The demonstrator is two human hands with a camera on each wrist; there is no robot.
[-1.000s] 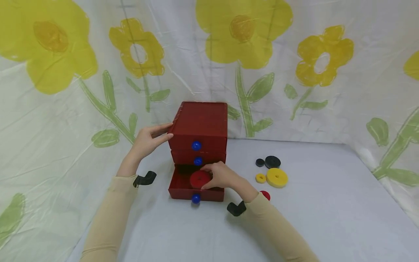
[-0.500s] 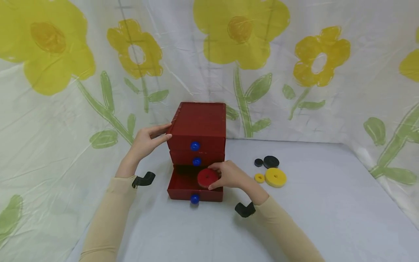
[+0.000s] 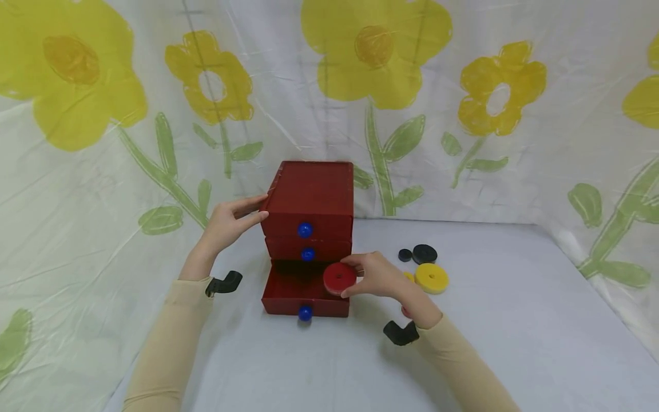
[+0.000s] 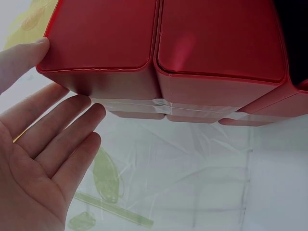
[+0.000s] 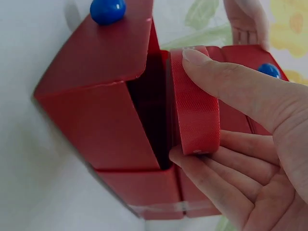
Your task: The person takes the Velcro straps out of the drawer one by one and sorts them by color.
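Observation:
A red chest of three stacked drawers (image 3: pixel 314 189) stands on the table, with a blue knob on each front. The bottom drawer (image 3: pixel 329 308) is pulled out. My right hand (image 3: pixel 381 278) pinches a roll of red ribbon (image 3: pixel 338 277) between thumb and fingers, over the right side of that drawer. In the right wrist view the woven ribbon roll (image 5: pixel 196 106) is seen edge-on beside the drawer's opening. My left hand (image 3: pixel 222 229) touches the chest's upper left corner with fairly straight fingers; in the left wrist view its thumb (image 4: pixel 24 57) lies at the edge.
Right of the chest lie a large yellow roll (image 3: pixel 431 278), a small yellow roll (image 3: pixel 409 276) partly hidden, a large black roll (image 3: pixel 424 254) and a small black one (image 3: pixel 405 255). A small red piece (image 3: pixel 405 312) shows behind my right wrist. A flower-painted curtain (image 3: pixel 288 91) hangs behind.
My right hand has moved right with the red ribbon roll, from the middle of the open drawer to its right side. The left hand stays at the chest.

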